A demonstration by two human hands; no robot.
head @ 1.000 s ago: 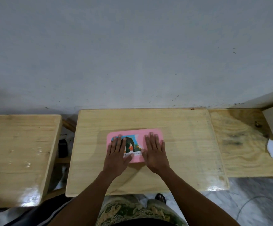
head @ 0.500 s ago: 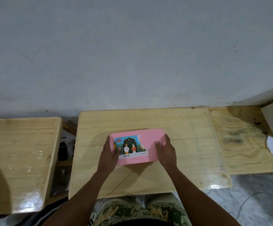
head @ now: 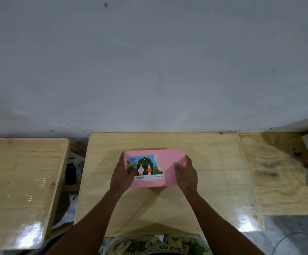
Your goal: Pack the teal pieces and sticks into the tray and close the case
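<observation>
One second ago both hands were laid flat on top of the case [head: 168, 168], as if the lid was being pressed down. Now they are placed at its short ends. The left hand [head: 122, 173] is curled around the left end and the right hand [head: 186, 173] around the right end, so the case is held between them. The case is shut, with the table [head: 214, 162] under it. Whether it is lifted cannot be told. No teal pieces or sticks are seen outside the case, so the task is judged nearly finished.
</observation>
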